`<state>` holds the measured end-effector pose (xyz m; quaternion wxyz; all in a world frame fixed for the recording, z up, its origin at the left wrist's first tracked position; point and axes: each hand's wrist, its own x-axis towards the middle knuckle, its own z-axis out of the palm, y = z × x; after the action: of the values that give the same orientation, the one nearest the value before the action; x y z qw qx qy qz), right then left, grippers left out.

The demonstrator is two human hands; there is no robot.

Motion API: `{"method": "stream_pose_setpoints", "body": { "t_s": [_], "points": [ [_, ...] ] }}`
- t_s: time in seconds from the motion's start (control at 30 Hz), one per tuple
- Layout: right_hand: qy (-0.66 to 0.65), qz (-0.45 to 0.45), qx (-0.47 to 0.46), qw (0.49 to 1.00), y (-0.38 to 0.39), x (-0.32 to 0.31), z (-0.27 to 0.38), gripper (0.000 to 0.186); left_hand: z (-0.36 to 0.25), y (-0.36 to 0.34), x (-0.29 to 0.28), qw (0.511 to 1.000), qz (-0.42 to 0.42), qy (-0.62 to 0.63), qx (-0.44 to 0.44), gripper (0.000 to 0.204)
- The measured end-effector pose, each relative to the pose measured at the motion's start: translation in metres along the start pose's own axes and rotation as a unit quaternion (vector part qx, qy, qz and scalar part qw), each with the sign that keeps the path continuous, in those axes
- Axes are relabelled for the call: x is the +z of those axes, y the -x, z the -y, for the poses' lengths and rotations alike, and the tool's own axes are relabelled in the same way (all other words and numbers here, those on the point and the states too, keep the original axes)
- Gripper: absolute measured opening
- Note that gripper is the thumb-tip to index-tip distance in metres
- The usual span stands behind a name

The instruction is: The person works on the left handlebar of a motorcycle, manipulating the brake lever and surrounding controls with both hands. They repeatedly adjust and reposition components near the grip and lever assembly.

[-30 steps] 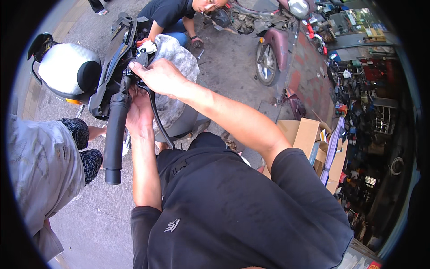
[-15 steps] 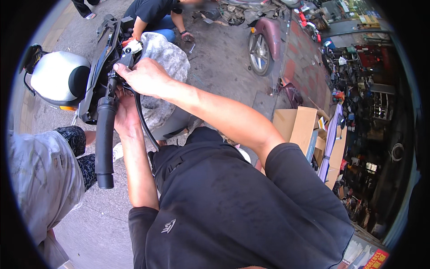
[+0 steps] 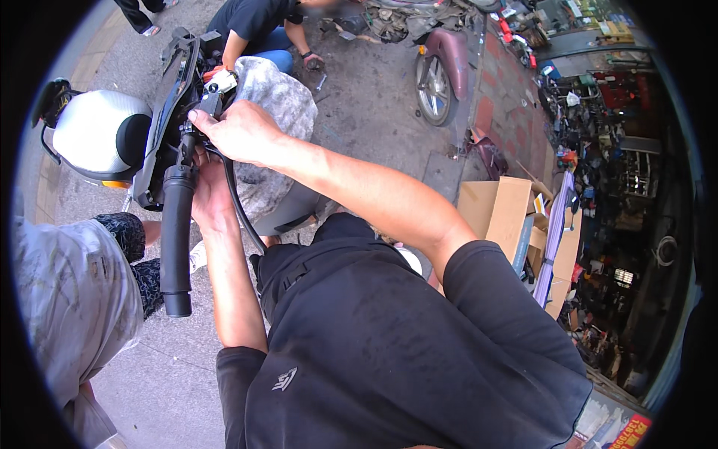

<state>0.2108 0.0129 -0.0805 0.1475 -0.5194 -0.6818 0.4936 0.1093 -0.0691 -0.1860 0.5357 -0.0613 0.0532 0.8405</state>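
A scooter's handlebar with a long black grip stands in front of me on the left. My right hand is closed over a black handlebar fitting above the grip, thumb pressed along its near side; its other fingers are hidden. Beneath the bar, my left hand is turned palm up with its fingers curled in behind the bar's inner end; what they hold is hidden. A black cable curves down beside the left wrist. A grey fluffy cover lies behind both hands.
A crouching person works beyond the handlebar, one gloved hand near a wrench on the ground. Another person in a stained shirt is close on my left. A white scooter part, a cardboard box and a maroon wheel fender stand around.
Both hands keep nearly the same places on the handlebar, with only a slight shift of the view. At the far upper left, the standing person's legs have moved a little.
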Motion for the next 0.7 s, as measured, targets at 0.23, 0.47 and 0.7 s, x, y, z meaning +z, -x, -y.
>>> {"method": "stream_pose_setpoints", "body": {
  "t_s": [0.23,0.47,0.7],
  "points": [
    [-0.001,0.005,0.007,1.000,-0.001,-0.002,0.000,0.068,0.011,0.001,0.000,0.995,-0.075,-0.058,0.042,0.037],
    [0.020,-0.004,-0.003,1.000,0.005,-0.003,0.003,0.070,0.005,0.010,0.021,1.000,-0.030,-0.005,-0.005,0.038],
    [0.005,-0.007,0.008,1.000,0.006,-0.001,0.002,0.069,0.007,0.008,0.010,0.999,-0.039,-0.019,0.018,0.040]
  ]
}}
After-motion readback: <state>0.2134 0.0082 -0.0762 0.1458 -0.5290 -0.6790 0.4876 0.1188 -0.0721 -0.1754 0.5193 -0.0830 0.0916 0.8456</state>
